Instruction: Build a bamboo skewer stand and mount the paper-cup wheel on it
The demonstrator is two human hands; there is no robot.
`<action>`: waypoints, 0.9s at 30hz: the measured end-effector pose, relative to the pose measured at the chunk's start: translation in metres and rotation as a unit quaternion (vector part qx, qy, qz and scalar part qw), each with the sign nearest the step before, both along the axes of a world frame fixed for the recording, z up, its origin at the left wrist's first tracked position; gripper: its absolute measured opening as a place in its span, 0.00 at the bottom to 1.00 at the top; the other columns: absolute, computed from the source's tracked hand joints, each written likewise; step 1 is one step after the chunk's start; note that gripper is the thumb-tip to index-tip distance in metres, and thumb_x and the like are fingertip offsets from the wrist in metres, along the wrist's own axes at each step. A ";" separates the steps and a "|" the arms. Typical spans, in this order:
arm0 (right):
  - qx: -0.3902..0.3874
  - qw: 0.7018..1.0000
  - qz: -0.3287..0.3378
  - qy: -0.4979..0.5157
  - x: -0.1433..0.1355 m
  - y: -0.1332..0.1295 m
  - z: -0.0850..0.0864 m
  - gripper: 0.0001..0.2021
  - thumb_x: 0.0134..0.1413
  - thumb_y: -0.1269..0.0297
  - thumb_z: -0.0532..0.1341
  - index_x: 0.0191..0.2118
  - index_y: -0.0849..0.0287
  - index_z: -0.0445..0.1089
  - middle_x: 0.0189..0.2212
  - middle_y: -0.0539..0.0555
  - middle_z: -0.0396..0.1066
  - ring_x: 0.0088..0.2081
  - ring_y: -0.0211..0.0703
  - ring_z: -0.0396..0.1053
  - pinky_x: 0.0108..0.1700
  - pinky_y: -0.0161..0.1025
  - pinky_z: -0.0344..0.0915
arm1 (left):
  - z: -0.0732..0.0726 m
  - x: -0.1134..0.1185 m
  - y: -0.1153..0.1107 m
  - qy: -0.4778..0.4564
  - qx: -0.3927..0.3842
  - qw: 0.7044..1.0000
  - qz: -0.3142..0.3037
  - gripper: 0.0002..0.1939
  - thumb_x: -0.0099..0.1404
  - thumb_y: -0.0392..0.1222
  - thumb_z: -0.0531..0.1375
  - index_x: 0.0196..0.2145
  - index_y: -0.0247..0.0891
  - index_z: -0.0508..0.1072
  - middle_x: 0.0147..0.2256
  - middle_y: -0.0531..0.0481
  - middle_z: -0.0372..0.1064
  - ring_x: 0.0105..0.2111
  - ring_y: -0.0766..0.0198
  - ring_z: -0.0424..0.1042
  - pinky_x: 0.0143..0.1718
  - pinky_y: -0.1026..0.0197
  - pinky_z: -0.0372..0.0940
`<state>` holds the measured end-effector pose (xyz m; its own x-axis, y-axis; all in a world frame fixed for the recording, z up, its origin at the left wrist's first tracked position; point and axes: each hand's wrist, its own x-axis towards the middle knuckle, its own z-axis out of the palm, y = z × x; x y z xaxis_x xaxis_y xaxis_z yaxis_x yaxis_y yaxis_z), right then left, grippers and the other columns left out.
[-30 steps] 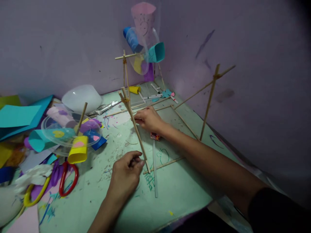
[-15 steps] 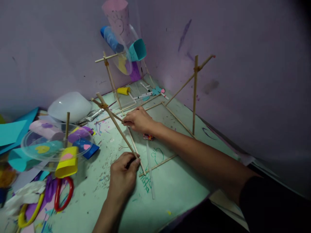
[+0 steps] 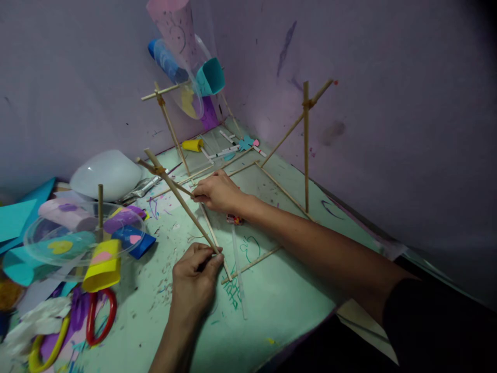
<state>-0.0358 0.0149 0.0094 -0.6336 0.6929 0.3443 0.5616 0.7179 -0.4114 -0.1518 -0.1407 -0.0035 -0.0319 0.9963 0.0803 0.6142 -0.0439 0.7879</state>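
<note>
While our left hand (image 3: 194,280) pinched the near stick (image 3: 185,206) by its lower end between thumb and forefinger, our right hand (image 3: 219,192) gripped the lower end of the far stick (image 3: 180,187) with its fingertips. Both sticks leaned away to the upper left, crossing near their tops at an orange tie (image 3: 159,170). Along the green table (image 3: 285,298), a lying stick (image 3: 209,229) ran from beyond our right hand to just past our left; we could not tell whether either held end touched it. Just below our right wrist sat a small red packet (image 3: 234,219), and a clear straw (image 3: 238,269) stretched from near it towards us. Farther right we had a second tied pair (image 3: 306,147), one stick upright and one slanting. To the left of our hands lay red handles (image 3: 90,321) and a clear plate (image 3: 34,248) with coloured paper rolls (image 3: 103,267); behind the plate rested a white bowl (image 3: 104,176). At the back, near the corner, we saw a pink cup (image 3: 171,26) above a teal cup (image 3: 212,76).
</note>
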 end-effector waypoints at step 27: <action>0.007 1.000 -0.004 -0.009 0.000 0.000 0.000 0.09 0.51 0.67 0.56 0.33 0.57 0.75 0.30 0.51 0.74 0.34 0.40 0.65 0.38 0.40 0.46 | 0.001 0.003 0.000 0.019 0.014 1.000 -0.001 0.06 0.55 0.36 0.58 0.23 0.38 0.74 0.27 0.51 0.68 0.29 0.65 0.69 0.31 0.63 0.63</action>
